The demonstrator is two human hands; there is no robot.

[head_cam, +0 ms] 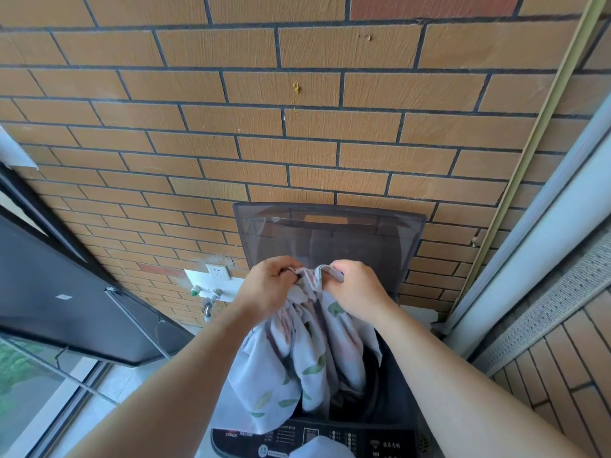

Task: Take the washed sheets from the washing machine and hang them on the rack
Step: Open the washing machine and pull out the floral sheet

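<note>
We hold the sheet up over the open washing machine, both hands close together at its bunched top edge. Our left hand has its fingers curled tight round a gathered fold, and our right hand pinches the neighbouring fold between thumb and curled fingers, so the cloth is gripped on both sides with a short span between. The sheet is pale with green leaves and faint pink marks; it hangs twisted from our hands down into the drum, and its left part drapes over the front edge beside the control panel. The dark see-through lid stands upright behind our hands, against the brick wall. Low on the wall to the left sit a white socket and a tap.
</note>
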